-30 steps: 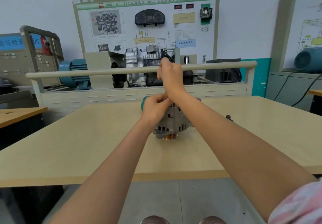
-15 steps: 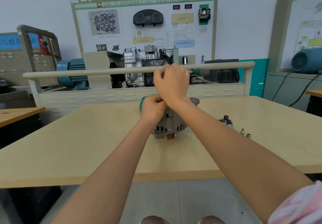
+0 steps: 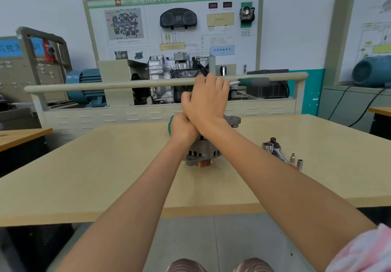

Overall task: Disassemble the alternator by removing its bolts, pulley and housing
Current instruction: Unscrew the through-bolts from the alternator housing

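Observation:
The grey alternator [image 3: 202, 154] stands on the wooden table [image 3: 105, 176] with its copper-coloured pulley [image 3: 203, 163] facing me. My left hand [image 3: 183, 129] is closed in a fist on the alternator's top, and a green part [image 3: 170, 123] shows beside its knuckles. My right hand [image 3: 208, 100] crosses above it, shut on a tool whose blurred green handle [image 3: 254, 81] sticks out to the right. The tool's tip and the bolts are hidden by my hands. A mounting ear [image 3: 233, 121] pokes out on the right.
A ratchet wrench with sockets [image 3: 275, 150] and two small loose sockets [image 3: 296, 160] lie on the table right of the alternator. Behind the table stands a training bench with a beige rail [image 3: 127, 86] and a gearbox model [image 3: 167, 70].
My right hand has turned and dropped a little over the left fist, and the green tool handle has swung out to the right. My left hand and the alternator have stayed put.

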Demonstrator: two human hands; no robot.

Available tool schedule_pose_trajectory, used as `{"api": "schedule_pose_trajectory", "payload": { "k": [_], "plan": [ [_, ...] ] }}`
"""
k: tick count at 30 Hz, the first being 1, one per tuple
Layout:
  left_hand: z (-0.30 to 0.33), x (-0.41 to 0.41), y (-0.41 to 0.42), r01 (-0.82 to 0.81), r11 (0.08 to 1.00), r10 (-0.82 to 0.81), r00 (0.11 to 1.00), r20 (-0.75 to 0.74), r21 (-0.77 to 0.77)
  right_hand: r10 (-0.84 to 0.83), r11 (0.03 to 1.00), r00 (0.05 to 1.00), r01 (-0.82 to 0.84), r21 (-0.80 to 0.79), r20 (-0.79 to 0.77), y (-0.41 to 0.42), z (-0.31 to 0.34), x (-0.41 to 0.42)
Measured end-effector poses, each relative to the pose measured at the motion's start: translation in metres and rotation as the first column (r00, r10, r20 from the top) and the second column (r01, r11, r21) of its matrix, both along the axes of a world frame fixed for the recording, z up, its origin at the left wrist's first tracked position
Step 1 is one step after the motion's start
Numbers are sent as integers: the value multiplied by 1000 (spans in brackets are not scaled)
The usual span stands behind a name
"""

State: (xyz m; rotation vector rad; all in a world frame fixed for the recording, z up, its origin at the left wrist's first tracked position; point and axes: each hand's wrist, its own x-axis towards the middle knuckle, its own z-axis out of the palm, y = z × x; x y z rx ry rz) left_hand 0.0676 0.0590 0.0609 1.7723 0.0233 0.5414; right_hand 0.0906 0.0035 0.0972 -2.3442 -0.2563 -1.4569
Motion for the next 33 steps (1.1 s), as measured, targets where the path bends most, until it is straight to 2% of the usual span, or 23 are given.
{"api": "schedule_pose_trajectory", "payload": {
  "k": [1,3,5,6,8,10,12,13,14,15,16,17,18,19,20,21,22,23,24,26,28,30,33],
  "plan": [
    [0,0,0,1,1000,-1,1000,-13,-2,-64,998,998,64,-14,-12,2,-1,-1],
    [0,0,-1,12,1000,-12,1000,-12,9,3,999,1000,-2,34,-6,2,1,-1],
    [-1,-3,-2,17,999,-18,1000,24,27,189,974,982,-190,120,16,1,5,-2],
    [-2,-5,-2,30,999,-31,998,50,29,328,923,945,-322,210,9,0,9,-2],
    [-2,-6,-2,83,996,-84,994,72,19,609,687,793,-526,501,-3,-5,21,0],
    [-2,-7,-1,117,993,-116,992,54,1,804,367,593,-551,749,43,-12,32,5],
    [-2,-5,0,114,993,-113,992,50,-6,889,60,420,-505,861,185,-17,37,9],
    [-2,-5,0,115,993,-114,992,55,-5,889,-45,378,-490,871,258,-16,37,10],
    [-2,-5,0,114,993,-114,992,54,-10,880,-81,371,-495,865,295,-13,35,9],
    [-1,-5,0,114,993,-113,992,53,-15,869,-44,400,-523,851,291,-10,32,7],
    [-1,-6,0,108,994,-107,993,47,-21,847,59,464,-567,822,259,-6,28,5],
    [-1,-5,0,97,995,-97,994,42,-14,811,214,545,-614,760,212,-2,24,3],
    [0,-5,-1,83,997,-83,996,34,-9,738,437,659,-631,640,145,-1,18,2],
    [1,-3,-1,58,998,-58,998,29,1,589,697,804,-556,452,81,-1,12,3],
    [1,-1,-1,35,999,-35,999,20,0,368,896,929,-367,250,45,-1,6,3],
    [1,1,-1,28,1000,-28,1000,10,-5,158,981,987,-162,107,37,-2,1,2],
    [1,2,-1,25,1000,-25,1000,7,-7,30,998,999,-32,48,34,-2,-1,3],
    [1,2,-2,29,1000,-28,1000,5,-5,-12,999,1000,11,32,29,-2,-1,3],
    [1,2,-2,30,1000,-30,1000,6,-2,18,999,999,-20,43,37,-2,0,2],
    [0,-2,-3,40,999,-40,999,26,6,196,975,978,-202,97,70,-2,4,1],
    [-1,-4,-1,53,998,-54,997,62,18,431,869,900,-435,236,71,-3,11,1],
    [-2,-6,-1,110,994,-111,991,81,10,644,645,760,-598,476,82,-5,17,2],
    [-2,-5,2,153,988,-152,986,71,1,835,193,516,-599,777,191,-10,29,5]
  ]
}}
